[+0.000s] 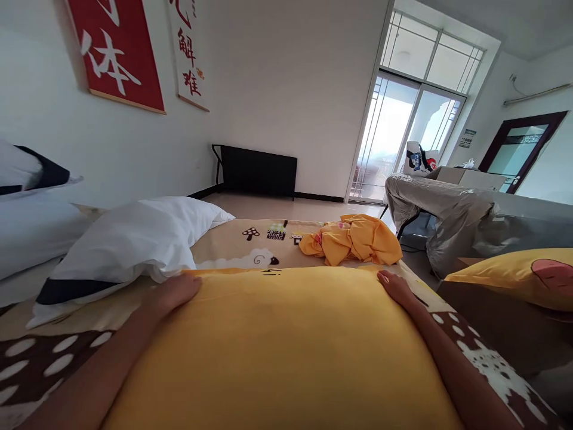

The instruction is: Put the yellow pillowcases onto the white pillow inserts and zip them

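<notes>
A large yellow pillow [286, 346] fills the lower middle, its broad plain side facing me. My left hand [179, 291] is closed around its far left corner. At the far right corner my right hand [394, 286] grips the edge, with the fingertips partly hidden. Just beyond the pillow lies a crumpled orange-yellow cloth [353, 240] on the patterned bedspread [246, 258]. Close to my left hand rests a white pillow [134, 233] with a dark band.
More white pillows [36, 233] are piled at the left. Another yellow pillow [514, 278] with a pink patch sits at the right edge. Behind it stands a table under grey plastic sheeting [447, 203], with boxes on top. A black folded panel [259, 171] leans against the wall.
</notes>
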Tool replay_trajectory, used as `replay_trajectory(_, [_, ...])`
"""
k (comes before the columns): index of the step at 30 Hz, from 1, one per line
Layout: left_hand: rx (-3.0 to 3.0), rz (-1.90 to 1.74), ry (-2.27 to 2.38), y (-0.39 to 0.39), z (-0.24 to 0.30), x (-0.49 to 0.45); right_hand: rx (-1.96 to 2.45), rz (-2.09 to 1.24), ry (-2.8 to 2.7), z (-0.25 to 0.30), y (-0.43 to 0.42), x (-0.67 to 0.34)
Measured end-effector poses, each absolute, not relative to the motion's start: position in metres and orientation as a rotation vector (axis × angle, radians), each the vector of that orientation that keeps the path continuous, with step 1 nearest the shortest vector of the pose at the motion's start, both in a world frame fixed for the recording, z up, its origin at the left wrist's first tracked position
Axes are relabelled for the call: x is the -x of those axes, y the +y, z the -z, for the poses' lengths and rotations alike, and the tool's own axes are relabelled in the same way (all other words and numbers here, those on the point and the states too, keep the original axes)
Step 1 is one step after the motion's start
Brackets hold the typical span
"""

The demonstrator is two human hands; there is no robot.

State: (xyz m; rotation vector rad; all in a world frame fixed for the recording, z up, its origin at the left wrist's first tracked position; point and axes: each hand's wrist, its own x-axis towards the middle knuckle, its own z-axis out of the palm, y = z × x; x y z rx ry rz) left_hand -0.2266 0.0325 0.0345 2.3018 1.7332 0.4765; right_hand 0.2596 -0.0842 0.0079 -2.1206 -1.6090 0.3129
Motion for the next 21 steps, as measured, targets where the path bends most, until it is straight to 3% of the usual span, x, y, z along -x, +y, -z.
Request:
replay_trajectory(2, [-2.343, -0.385, 1.691, 0.009, -0.044, 0.188, 2.026, -0.251, -1.735, -0.016, -0.096, -0.221])
replay_trajectory(6, [-2.712, -0.338, 1.119, -0.048, -0.041, 0.108, 1.571, 0.037, -2.185, -0.019, -0.144, -0.133])
replay_trajectory(10, [-2.881, -0.393, 0.804, -0.08, -0.026, 0.095, 1.222, 0.071, -2.504, -0.011, -0.19, -0.103])
replay_trajectory(16, [-2.847, -0.479, 1.025, -0.098, 0.004, 0.152, 1.398, 0.24, -2.364, 0.023, -0.217, -0.148])
replay_trajectory(21, [-2.728, -0.804, 1.397, -0.12, 0.054, 0.224, 1.71, 0.355, -1.98, 0.067, -0.247, -0.199])
